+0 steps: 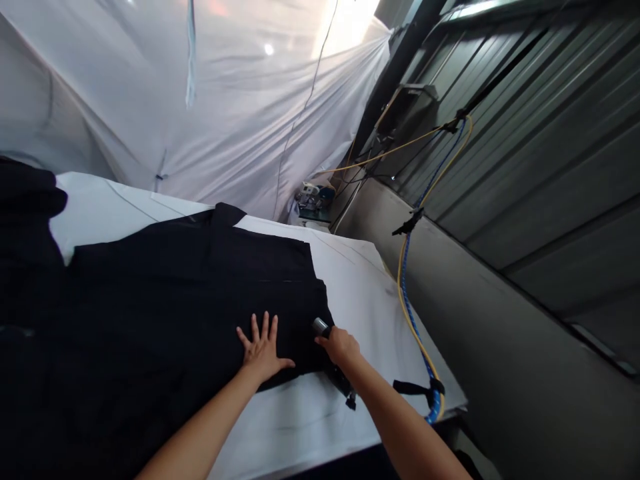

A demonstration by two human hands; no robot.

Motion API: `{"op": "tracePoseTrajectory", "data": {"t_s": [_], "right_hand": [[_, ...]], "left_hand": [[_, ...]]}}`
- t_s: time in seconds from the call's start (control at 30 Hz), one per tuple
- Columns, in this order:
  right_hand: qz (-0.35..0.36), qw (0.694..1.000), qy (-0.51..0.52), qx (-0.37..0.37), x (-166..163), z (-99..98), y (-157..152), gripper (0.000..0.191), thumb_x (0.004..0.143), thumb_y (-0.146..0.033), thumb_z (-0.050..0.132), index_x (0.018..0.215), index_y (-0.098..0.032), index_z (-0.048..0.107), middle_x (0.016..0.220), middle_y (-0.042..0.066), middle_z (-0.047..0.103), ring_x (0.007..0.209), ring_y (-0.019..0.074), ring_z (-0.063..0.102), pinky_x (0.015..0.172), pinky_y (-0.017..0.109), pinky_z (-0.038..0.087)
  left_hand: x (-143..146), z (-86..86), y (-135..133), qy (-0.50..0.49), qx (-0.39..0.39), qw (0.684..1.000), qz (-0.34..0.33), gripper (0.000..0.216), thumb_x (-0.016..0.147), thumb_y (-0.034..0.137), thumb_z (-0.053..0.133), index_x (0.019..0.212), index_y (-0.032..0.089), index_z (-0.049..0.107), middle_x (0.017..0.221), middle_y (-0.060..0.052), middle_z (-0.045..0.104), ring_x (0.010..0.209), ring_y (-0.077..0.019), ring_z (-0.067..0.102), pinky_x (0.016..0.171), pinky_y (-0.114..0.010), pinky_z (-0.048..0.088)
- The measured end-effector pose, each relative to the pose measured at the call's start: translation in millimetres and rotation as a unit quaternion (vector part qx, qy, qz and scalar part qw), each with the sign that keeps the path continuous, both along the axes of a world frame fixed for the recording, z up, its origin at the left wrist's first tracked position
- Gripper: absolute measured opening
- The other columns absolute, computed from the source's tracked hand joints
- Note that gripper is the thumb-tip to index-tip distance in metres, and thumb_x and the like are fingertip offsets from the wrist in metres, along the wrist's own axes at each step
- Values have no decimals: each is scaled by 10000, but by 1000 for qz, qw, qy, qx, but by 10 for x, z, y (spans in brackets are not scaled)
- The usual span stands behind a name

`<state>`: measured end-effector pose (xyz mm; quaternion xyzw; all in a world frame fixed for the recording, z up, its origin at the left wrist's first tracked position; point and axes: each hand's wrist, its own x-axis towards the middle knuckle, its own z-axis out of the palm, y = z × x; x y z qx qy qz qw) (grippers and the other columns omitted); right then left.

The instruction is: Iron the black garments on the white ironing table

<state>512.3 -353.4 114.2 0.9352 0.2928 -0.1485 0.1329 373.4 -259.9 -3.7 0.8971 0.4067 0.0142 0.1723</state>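
A black garment (165, 287) lies spread over the white-covered table, with a folded-looking flap at its upper edge. My left hand (261, 355) presses flat on it, fingers spread, holding nothing. At the garment's right end, my right hand (341, 347) is closed round the handle of what looks like a steam iron (321, 327). Its grey rounded handle end shows past my fingers. The dark body blends into the black cloth, and its sole is hidden. A black part with a small knob sticks out below my right wrist.
The white table (345, 267) has a right edge near a blue hose and yellow cord (406, 280), hanging from above. Dark bundled cloth (27, 190) sits at the far left. A white sheet (240, 100) hangs behind; a sewing machine (311, 195) stands beyond. Corrugated metal wall is right.
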Motion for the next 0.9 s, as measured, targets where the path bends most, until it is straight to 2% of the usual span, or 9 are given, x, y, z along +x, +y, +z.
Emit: {"op": "tracePoseTrajectory", "data": {"t_s": [0.23, 0.37, 0.43, 0.5, 0.6, 0.67, 0.73, 0.83, 0.9], "right_hand": [[-25, 1000, -4, -8, 141, 38, -108, 456, 746, -550, 481, 998, -187, 589, 1027, 120, 627, 934, 249, 593, 692, 303, 445], [-23, 1000, -8, -15, 221, 104, -171, 466, 739, -547, 477, 1000, -177, 591, 1029, 123, 625, 937, 256, 591, 681, 302, 442], [-5, 1000, 3, -21, 257, 170, -182, 453, 731, -534, 482, 988, -179, 597, 1013, 113, 633, 925, 253, 595, 674, 294, 436], [27, 999, 13, -16, 258, 250, -148, 438, 724, -532, 481, 974, -192, 600, 981, 95, 644, 900, 250, 600, 663, 290, 429], [94, 995, 26, 18, 113, 358, 19, 451, 711, -574, 471, 958, -219, 599, 932, 71, 652, 860, 243, 603, 638, 285, 418], [145, 988, 47, 36, -101, 390, 209, 468, 689, -609, 479, 940, -235, 605, 912, 60, 652, 836, 236, 605, 624, 278, 414], [187, 979, 69, 38, -373, 370, 440, 481, 653, -632, 507, 914, -243, 616, 898, 54, 652, 823, 235, 606, 618, 275, 415], [234, 967, 94, 24, -757, 259, 784, 481, 615, -636, 546, 889, -250, 630, 888, 50, 656, 833, 240, 608, 631, 275, 424], [253, 962, 98, 16, -912, 171, 964, 463, 621, -622, 551, 892, -256, 630, 895, 48, 657, 846, 242, 607, 646, 280, 432]], "left_hand": [[3, 27, -5, -9, -16, 1000, -6, 1213, 438, 761, 497, 1385, 157, 40, 1466, -102, -46, 1260, -394, -232, 912, -684, -115], [-50, 173, 46, -16, -77, 997, -20, 1192, 470, 730, 514, 1387, 162, 6, 1466, -107, -49, 1277, -403, -175, 923, -684, -81], [-210, 328, 148, -20, -107, 993, -36, 1051, 566, 667, 506, 1390, 185, 68, 1467, -110, 65, 1306, -390, -67, 940, -676, -55], [-484, 498, 295, -12, -87, 996, -33, 789, 687, 517, 495, 1364, 215, 225, 1422, -104, 267, 1317, -355, 81, 968, -646, -67], [-984, 651, 532, 45, -27, 995, 81, 525, 759, 286, 462, 1277, 223, 402, 1334, -103, 422, 1276, -358, 231, 973, -649, -32], [-1251, 618, 656, 78, -41, 981, 175, 476, 798, 252, 397, 1273, 211, 409, 1332, -127, 417, 1254, -377, 266, 939, -681, 85], [-1401, 483, 718, 81, -61, 970, 219, 475, 841, 278, 313, 1308, 203, 353, 1354, -144, 381, 1264, -356, 258, 922, -680, 151], [-1442, 229, 670, 67, -50, 968, 236, 513, 859, 307, 267, 1358, 192, 240, 1420, -139, 258, 1315, -304, 156, 953, -671, 92], [-1423, 137, 601, 59, -37, 965, 252, 529, 856, 297, 279, 1369, 193, 203, 1448, -120, 179, 1332, -285, 85, 964, -666, 44]]}}
